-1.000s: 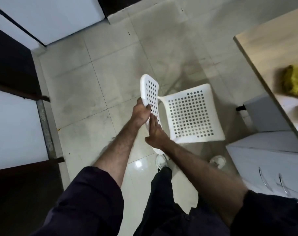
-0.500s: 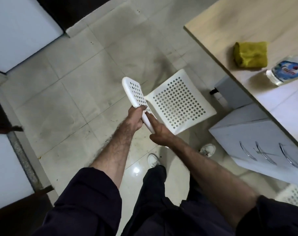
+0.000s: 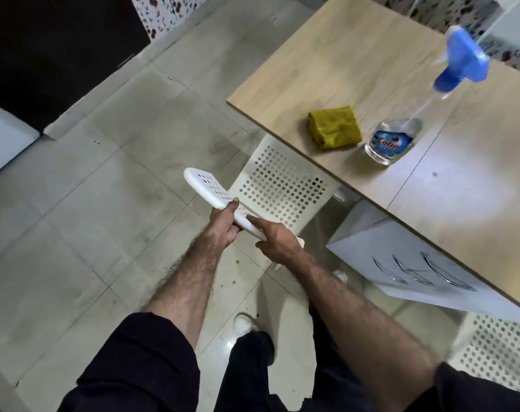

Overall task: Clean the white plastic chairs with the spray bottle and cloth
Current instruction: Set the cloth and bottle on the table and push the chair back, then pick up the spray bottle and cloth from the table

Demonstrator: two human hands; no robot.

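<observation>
Head view. The chair (image 3: 282, 191), a white perforated plastic shell, stands on the tiled floor (image 3: 104, 203) with its seat partly tucked under the edge of the worktop (image 3: 356, 69); its backrest rises toward the camera and is seen nearly edge-on. The left hand (image 3: 221, 226) grips the top edge of the backrest with its fingers curled over the rim, and the right hand (image 3: 278, 237) holds the same edge just beside it, thumb and fingers wrapped round the plastic; both forearms reach forward and down from dark sleeves. The shell looks light and stiff, probably with some flex in the thin perforated panels, and its smooth surface may turn slippery once wetted; the rounded top rim of the backrest, where both hands sit, appears the firmest place to take hold, since the holes offer little purchase for a full grip. The cloth (image 3: 334, 126), a folded yellow-green square that should be soft and limp, lies on the worktop near its edge. The bottle (image 3: 391, 141), clear with a blue trigger head, stands just beside the cloth; it would best be taken at the neck below the trigger. A second perforated chair (image 3: 496, 352) shows at the lower right, and a white drawer unit (image 3: 407, 263) sits beneath the worktop.
</observation>
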